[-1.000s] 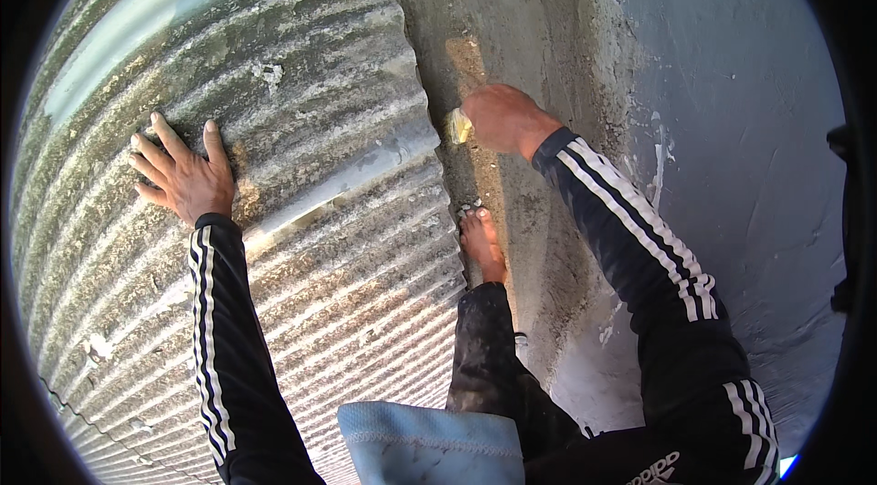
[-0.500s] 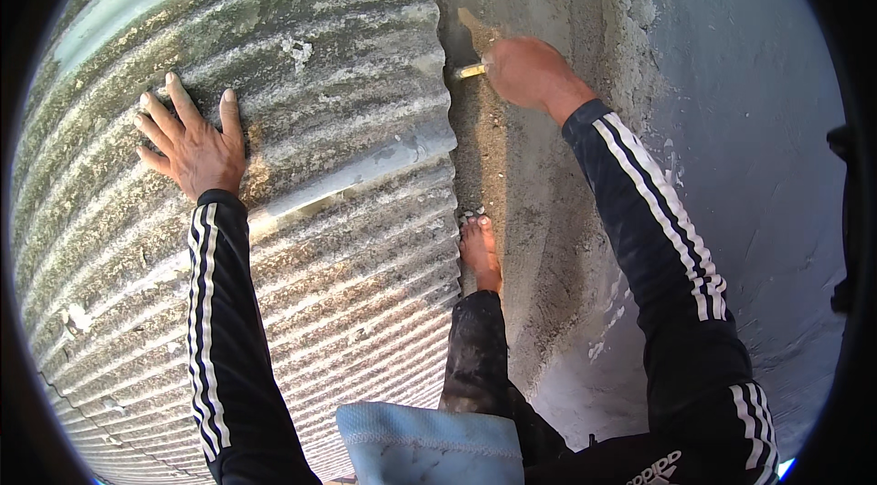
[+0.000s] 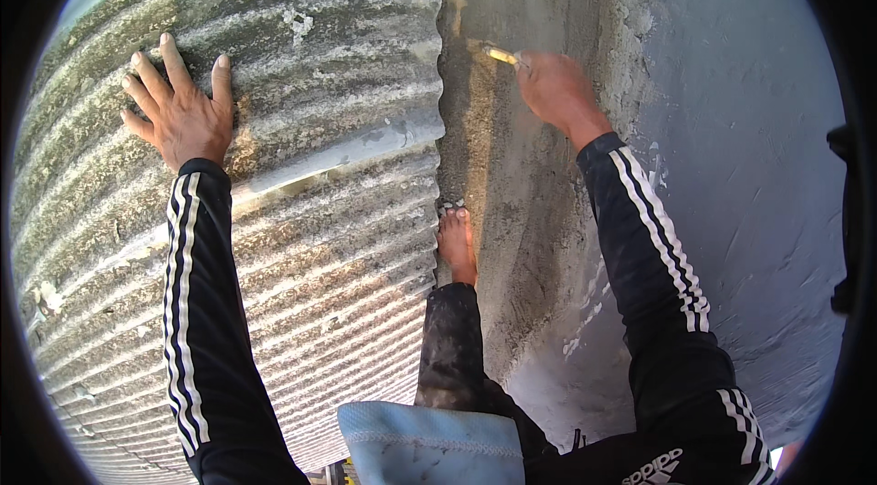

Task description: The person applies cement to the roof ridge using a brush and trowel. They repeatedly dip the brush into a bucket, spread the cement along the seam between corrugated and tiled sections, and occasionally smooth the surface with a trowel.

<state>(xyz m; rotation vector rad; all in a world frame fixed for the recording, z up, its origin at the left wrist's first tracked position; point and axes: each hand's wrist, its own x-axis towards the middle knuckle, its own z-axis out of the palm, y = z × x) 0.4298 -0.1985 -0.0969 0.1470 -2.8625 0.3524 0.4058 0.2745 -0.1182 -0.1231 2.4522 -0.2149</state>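
My left hand point(image 3: 190, 118) lies flat on a weathered corrugated roofing sheet point(image 3: 347, 202), its fingers spread and holding nothing. Closed in a fist, my right hand point(image 3: 559, 94) grips a slim tool with a yellow handle point(image 3: 501, 56). The yellow part sticks out to the left of the fist, over a grey cement strip point(image 3: 539, 184) beside the sheet's wavy edge. What kind of tool it is, I cannot make out; the fist hides part of it.
My bare foot point(image 3: 457, 243) stands on the strip against the sheet's edge, with small crumbs by the toes. On the right rises a smooth grey-blue wall point(image 3: 740, 165), with rough mortar along its base. A pale raised band point(image 3: 338, 156) crosses the sheet. Light blue cloth point(image 3: 429, 444) hangs at the bottom.
My right hand has moved right, away from the sheet's edge, and the yellow handle now tilts upward to the left. The view has shifted slightly; my left hand stays spread on the sheet.
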